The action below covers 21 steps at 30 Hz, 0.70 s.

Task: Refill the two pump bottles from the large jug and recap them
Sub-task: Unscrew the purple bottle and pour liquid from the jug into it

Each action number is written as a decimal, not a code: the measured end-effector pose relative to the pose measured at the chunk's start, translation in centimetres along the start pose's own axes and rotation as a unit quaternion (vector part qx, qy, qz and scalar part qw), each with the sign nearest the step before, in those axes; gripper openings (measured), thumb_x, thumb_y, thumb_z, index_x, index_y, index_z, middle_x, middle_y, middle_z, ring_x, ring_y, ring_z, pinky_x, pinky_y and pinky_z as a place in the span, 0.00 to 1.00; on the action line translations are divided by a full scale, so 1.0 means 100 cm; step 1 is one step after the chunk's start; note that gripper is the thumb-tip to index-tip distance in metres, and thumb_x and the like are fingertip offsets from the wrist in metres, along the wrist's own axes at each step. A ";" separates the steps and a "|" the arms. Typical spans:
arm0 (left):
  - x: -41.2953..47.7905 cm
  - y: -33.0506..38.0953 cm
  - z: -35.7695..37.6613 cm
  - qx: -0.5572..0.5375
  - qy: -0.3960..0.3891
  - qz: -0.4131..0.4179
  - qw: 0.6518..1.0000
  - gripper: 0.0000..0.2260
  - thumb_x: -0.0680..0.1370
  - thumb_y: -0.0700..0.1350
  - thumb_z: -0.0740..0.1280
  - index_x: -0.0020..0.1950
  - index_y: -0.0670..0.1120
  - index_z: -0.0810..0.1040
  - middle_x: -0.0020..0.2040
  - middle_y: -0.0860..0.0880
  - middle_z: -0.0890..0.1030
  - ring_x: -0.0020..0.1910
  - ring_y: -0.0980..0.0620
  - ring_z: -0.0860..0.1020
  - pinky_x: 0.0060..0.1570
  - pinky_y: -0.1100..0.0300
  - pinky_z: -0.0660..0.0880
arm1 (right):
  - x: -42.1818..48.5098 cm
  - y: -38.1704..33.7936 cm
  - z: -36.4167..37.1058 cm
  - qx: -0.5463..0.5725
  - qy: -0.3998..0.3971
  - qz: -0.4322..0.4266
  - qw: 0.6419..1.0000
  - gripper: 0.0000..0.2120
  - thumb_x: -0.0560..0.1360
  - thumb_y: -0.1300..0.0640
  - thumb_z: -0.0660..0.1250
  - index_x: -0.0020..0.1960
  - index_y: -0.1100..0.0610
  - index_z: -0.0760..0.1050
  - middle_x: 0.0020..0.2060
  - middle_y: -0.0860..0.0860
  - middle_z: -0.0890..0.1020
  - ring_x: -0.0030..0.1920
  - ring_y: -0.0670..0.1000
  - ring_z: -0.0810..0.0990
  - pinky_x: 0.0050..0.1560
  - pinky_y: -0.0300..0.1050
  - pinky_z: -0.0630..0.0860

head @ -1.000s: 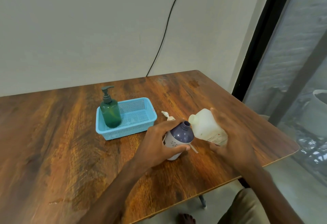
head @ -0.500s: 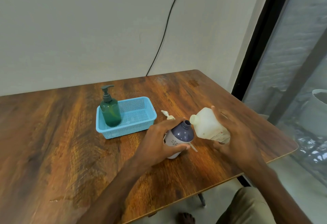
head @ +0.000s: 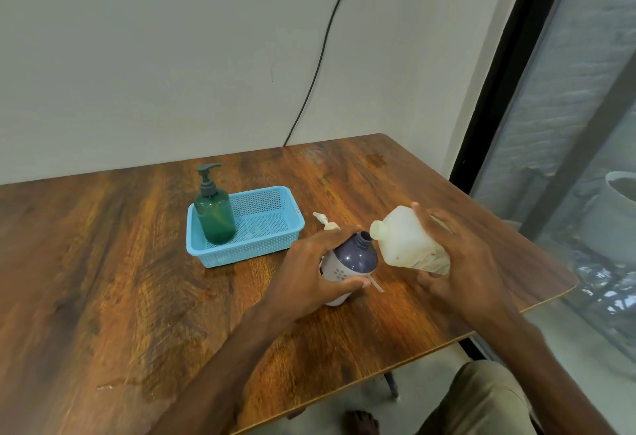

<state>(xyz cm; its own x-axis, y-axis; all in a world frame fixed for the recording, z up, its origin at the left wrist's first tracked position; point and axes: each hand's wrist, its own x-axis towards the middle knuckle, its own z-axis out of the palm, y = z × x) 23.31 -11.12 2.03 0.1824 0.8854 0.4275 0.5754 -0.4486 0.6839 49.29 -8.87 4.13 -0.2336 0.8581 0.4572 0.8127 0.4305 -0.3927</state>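
Left hand [head: 309, 273] grips the uncapped bottle [head: 351, 262] near the table's [head: 103, 280] right edge. Right hand [head: 457, 262] clasps the tilted jug [head: 402, 238], spout beside the bottle's mouth.

The wooden table [head: 103, 262] has a varnished, streaky grain with a soft sheen. The blue basket [head: 220, 255] is perforated matt plastic. The green pump bottle [head: 215, 218] is translucent, glossy plastic. The purple bottle [head: 354, 257] has a shiny, smooth dome. The white jug [head: 402, 238] is cloudy, matt plastic with a paper label.
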 end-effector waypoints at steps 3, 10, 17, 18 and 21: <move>0.000 0.001 0.000 0.000 0.000 0.003 1.000 0.36 0.69 0.58 0.81 0.75 0.55 0.74 0.67 0.61 0.79 0.63 0.67 0.76 0.59 0.71 0.75 | 0.000 0.000 0.001 -0.006 0.001 -0.007 1.000 0.56 0.62 0.57 0.84 0.81 0.45 0.56 0.74 0.55 0.71 0.71 0.60 0.70 0.66 0.65 0.74; 0.000 0.002 0.000 0.000 0.002 0.004 1.000 0.38 0.70 0.60 0.80 0.77 0.55 0.73 0.68 0.60 0.80 0.64 0.66 0.76 0.59 0.72 0.74 | 0.001 0.001 0.000 -0.015 0.003 -0.018 1.000 0.57 0.61 0.57 0.85 0.81 0.42 0.55 0.73 0.55 0.72 0.71 0.61 0.71 0.65 0.66 0.74; 0.000 0.003 0.000 -0.005 0.005 0.005 1.000 0.37 0.69 0.58 0.82 0.76 0.54 0.74 0.67 0.58 0.81 0.64 0.64 0.78 0.60 0.68 0.77 | 0.004 -0.003 -0.003 -0.027 0.007 -0.026 0.999 0.55 0.61 0.60 0.85 0.79 0.44 0.57 0.73 0.56 0.72 0.72 0.63 0.70 0.67 0.68 0.73; 0.000 0.003 0.000 -0.005 0.006 0.005 1.000 0.37 0.69 0.58 0.82 0.76 0.54 0.74 0.67 0.58 0.81 0.63 0.64 0.78 0.60 0.68 0.77 | 0.004 -0.004 -0.004 -0.030 0.004 -0.025 0.999 0.55 0.61 0.60 0.85 0.79 0.44 0.57 0.73 0.56 0.72 0.72 0.62 0.70 0.68 0.67 0.72; 0.000 0.003 0.000 -0.007 0.006 0.004 1.000 0.37 0.69 0.57 0.82 0.76 0.53 0.74 0.67 0.58 0.81 0.63 0.64 0.78 0.59 0.68 0.77 | 0.007 -0.003 -0.006 -0.040 -0.004 -0.032 0.999 0.55 0.61 0.59 0.85 0.80 0.46 0.58 0.73 0.56 0.71 0.73 0.61 0.69 0.69 0.66 0.71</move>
<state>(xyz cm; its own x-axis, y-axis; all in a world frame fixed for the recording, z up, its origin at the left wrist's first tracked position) 23.47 -11.27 2.22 0.1781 0.8800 0.4404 0.5621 -0.4583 0.6885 49.19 -8.59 5.04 -0.2907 0.8318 0.4728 0.8362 0.4610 -0.2970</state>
